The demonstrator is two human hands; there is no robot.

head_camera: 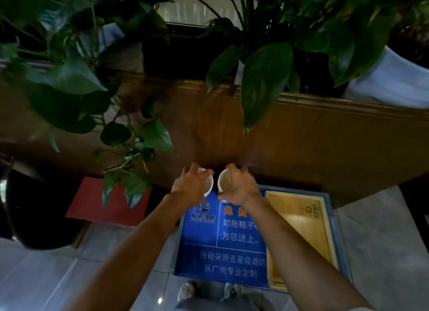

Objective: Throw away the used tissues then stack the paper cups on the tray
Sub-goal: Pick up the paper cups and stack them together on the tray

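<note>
Each of my hands grips one white paper cup from above, side by side at the centre of the view, above the floor. My left hand (189,183) is closed around the left paper cup (208,184). My right hand (240,185) is closed around the right paper cup (224,180), whose open mouth shows a pale brownish inside. The two cups nearly touch. No tissues or tray can be made out.
A wooden counter (301,134) runs across in front of me, with potted plants (267,83) whose leaves hang over its edge. Below the cups lie a blue sign (222,252) with white writing and a wooden panel (299,229) on the tiled floor. A red board (92,199) is at the left. My shoes (209,292) are at the bottom.
</note>
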